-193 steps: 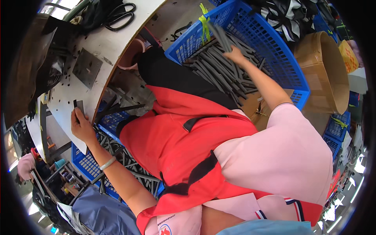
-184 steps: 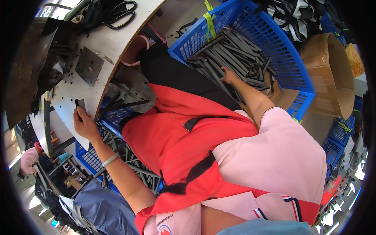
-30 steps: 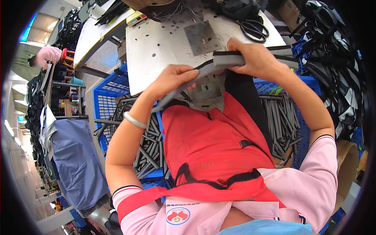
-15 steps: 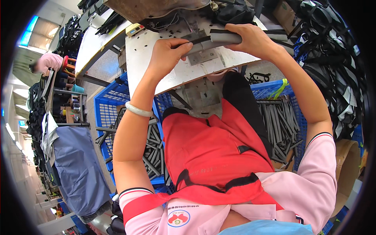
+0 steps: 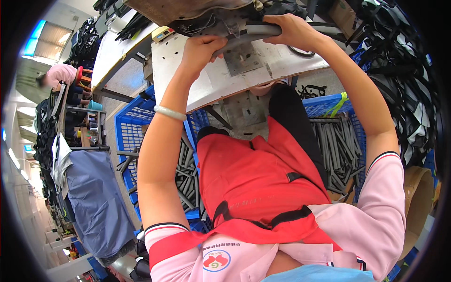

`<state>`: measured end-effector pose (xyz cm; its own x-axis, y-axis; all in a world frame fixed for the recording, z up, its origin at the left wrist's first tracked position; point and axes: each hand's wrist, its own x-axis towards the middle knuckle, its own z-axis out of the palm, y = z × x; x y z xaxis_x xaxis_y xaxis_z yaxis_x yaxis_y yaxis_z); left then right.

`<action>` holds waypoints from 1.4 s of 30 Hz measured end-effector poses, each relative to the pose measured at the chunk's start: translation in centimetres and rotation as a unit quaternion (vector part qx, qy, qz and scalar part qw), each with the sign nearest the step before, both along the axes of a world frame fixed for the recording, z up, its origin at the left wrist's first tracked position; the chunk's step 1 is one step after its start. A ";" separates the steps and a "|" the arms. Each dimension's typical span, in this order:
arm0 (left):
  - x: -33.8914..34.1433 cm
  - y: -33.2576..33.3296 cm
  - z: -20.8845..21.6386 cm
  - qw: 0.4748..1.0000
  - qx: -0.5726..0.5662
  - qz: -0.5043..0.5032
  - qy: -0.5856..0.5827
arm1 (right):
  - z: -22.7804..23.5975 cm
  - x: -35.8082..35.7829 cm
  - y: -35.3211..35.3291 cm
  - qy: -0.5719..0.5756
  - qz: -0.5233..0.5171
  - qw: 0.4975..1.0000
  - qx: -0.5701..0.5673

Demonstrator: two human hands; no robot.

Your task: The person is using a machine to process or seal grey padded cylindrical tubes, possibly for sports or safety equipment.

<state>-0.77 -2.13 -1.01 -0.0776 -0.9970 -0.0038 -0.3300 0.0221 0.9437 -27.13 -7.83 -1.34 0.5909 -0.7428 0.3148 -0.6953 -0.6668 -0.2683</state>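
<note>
My left hand [image 5: 202,51] is closed, thumb and fingers pinching the left end of a grey foam sleeve [image 5: 264,30] with a black strap along it. My right hand [image 5: 296,33] grips the sleeve farther right, thumb below and fingers above. Between both hands the sleeve lies level, close under the sewing machine [image 5: 174,10], whose stitching area is partly hidden. Just nearer to me, a metal plate [image 5: 242,61] is set in the white worktable [image 5: 183,91]. Black strap runs out to the right, past my right wrist.
Blue plastic baskets with grey foam pieces stand under the table's left [image 5: 123,136] and right [image 5: 324,104] sides. Black straps [image 5: 399,89] hang in a heap at the right. A cardboard box [image 5: 416,197] stands below them. At far left, a person [image 5: 61,75] sits.
Both hands have moved away from me with the foam sleeve, closer to the machine. A black strap loop now shows on the table below my right wrist.
</note>
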 end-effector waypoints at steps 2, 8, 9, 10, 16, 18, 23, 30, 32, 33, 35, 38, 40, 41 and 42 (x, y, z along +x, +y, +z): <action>0.5 -0.1 -0.7 0.999 0.012 0.008 0.029 | -0.3 0.2 -0.2 -0.019 -0.023 0.999 -0.015; 2.1 2.9 -1.4 0.983 -0.098 0.032 -0.153 | -1.1 0.5 6.4 -0.066 0.021 0.996 -0.055; 1.1 3.6 -1.6 0.991 -0.039 -0.002 -0.128 | -0.7 2.7 9.5 0.007 0.103 0.993 -0.066; -0.6 4.1 -2.0 0.992 -0.016 -0.035 -0.116 | -2.3 4.4 12.0 0.019 0.161 0.981 -0.103; -5.3 6.4 -2.0 0.996 0.032 -0.065 0.045 | -6.6 9.6 15.6 0.133 0.241 0.961 -0.039; -1.3 6.8 -4.8 0.994 0.068 -0.089 0.011 | -4.5 7.6 13.5 0.066 0.198 0.978 0.010; 3.1 9.1 -4.6 0.969 0.163 -0.186 -0.006 | -0.6 -0.5 8.7 -0.014 0.130 0.989 0.062; -0.8 7.0 0.0 0.992 -0.109 -0.044 -0.047 | 2.1 -2.9 6.1 0.010 0.034 0.999 0.039; -2.2 7.0 0.8 0.935 -0.309 -0.018 -0.175 | 2.3 -3.6 5.5 -0.003 0.001 0.999 0.032; -2.1 6.7 0.7 0.934 -0.310 -0.021 -0.175 | 2.4 -4.1 5.2 -0.003 -0.001 1.000 0.031; -1.0 6.5 -0.2 0.961 -0.194 -0.060 -0.185 | 2.6 -4.7 5.0 0.060 -0.016 0.998 0.002; -1.1 6.8 -1.5 0.955 -0.173 -0.084 -0.224 | 1.7 -5.1 5.3 0.061 0.000 0.998 0.010; -2.0 7.5 -2.1 0.950 -0.182 -0.091 -0.238 | 1.8 -5.0 5.9 0.068 0.020 0.997 0.024; -2.5 7.8 -2.3 0.949 -0.181 -0.093 -0.239 | 1.8 -4.9 6.0 0.066 0.019 0.997 0.026; -3.0 8.1 -2.5 0.942 -0.198 -0.088 -0.257 | 1.8 -4.7 6.1 0.062 0.027 0.998 0.014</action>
<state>-3.75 5.97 -3.48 -0.3311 -0.9000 0.2836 -0.6994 0.4358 0.5666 -31.86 -1.75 0.46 0.6633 -0.7164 0.2163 -0.6876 -0.6975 -0.2015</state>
